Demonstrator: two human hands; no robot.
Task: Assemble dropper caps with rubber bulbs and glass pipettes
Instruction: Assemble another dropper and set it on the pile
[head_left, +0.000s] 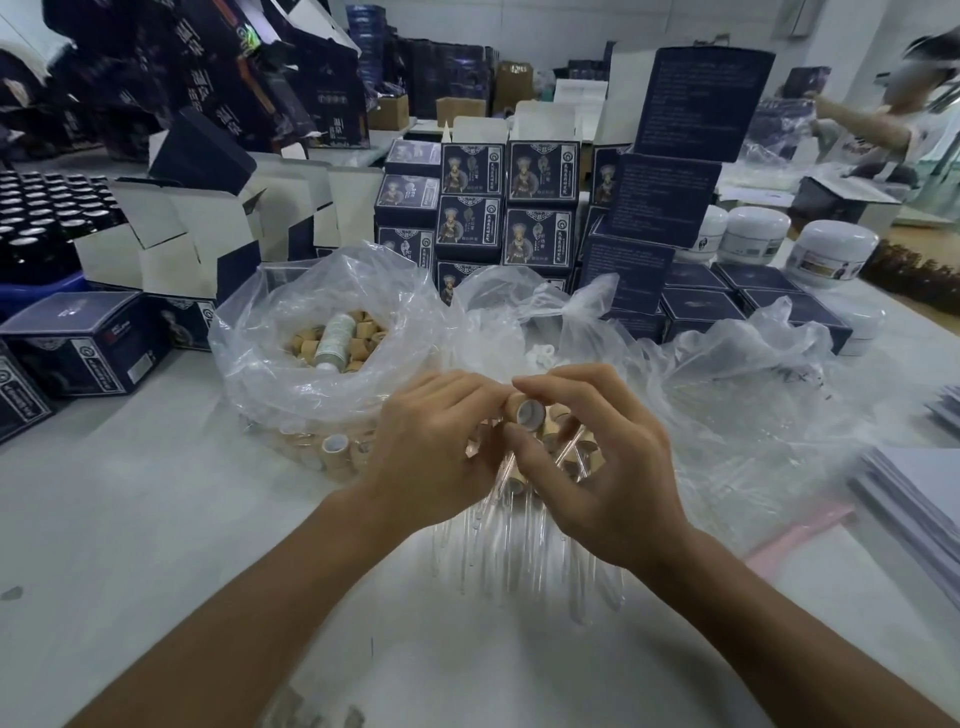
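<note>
A tan dropper cap with a white inner liner is held between both hands over the table, its open end facing me. My right hand pinches it with thumb and forefinger. My left hand grips its far end with curled fingers. Below the hands lies a pile of assembled droppers with glass pipettes pointing toward me. A clear plastic bag at the left holds several loose tan caps. White rubber bulbs show in a second bag behind the hands.
Stacked dark blue product boxes stand behind the bags. Open white-lined cartons are at the left, white jars at the right. A stack of grey sheets lies at the right edge. Another person works at the far right.
</note>
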